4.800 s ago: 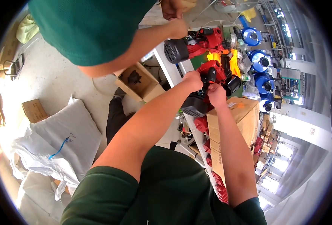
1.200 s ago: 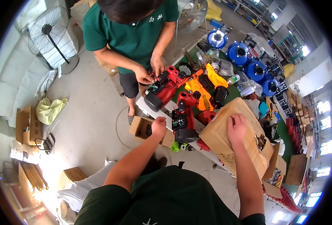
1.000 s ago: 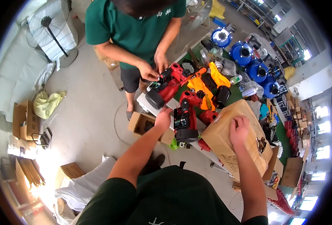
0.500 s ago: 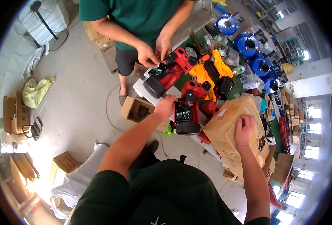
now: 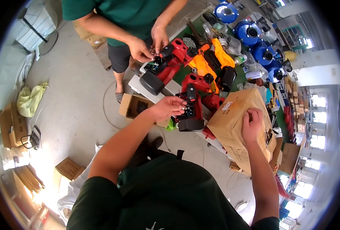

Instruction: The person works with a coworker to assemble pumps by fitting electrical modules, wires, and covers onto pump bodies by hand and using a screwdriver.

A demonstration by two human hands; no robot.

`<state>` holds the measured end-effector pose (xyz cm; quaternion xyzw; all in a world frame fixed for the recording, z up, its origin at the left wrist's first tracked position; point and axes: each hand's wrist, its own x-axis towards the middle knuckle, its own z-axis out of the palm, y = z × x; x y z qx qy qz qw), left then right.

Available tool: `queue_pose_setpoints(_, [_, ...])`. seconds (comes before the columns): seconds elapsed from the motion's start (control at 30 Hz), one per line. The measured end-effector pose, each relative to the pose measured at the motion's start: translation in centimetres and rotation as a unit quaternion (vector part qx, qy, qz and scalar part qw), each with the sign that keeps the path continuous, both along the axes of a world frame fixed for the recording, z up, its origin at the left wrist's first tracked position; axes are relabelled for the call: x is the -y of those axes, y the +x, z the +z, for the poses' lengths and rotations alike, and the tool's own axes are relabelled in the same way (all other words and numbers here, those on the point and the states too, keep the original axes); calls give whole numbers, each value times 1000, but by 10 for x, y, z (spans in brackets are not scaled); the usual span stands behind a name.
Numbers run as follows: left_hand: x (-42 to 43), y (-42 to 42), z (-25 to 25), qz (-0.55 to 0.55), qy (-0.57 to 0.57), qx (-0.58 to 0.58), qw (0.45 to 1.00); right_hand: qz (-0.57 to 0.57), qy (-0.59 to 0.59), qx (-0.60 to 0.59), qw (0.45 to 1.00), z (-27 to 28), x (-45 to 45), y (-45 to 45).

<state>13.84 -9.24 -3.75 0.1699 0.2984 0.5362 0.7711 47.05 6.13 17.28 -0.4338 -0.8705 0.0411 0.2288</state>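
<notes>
My left hand [image 5: 169, 107] is at the open housing of the nearer red and black machine [image 5: 193, 101], thumb and fingertips pinched together beside its small wires. Whatever those fingers hold is too small to make out. My right hand [image 5: 251, 124] rests with curled fingers on top of a large cardboard box [image 5: 231, 115], to the right of the machine. A second red and black machine [image 5: 168, 67] stands farther back, where a co-worker's two hands touch its open housing.
The co-worker [image 5: 127, 23] stands across the table corner. Orange cloths [image 5: 202, 67], a black cylinder [image 5: 228, 78] and several blue round machines [image 5: 248, 33] lie on the green tabletop. An open carton [image 5: 129, 105] is on the floor beside the table.
My left hand has gone from the table edge to the nearer machine's open housing, its fingers now pinched there. My right hand stays on the box. The view has shifted slightly.
</notes>
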Motion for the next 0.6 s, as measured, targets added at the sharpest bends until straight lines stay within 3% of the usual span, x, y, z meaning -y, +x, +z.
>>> queue_pose_setpoints(0.6, [-1,-3,24,52,5,101,994,-11,0,3,1000,-2,0,-1])
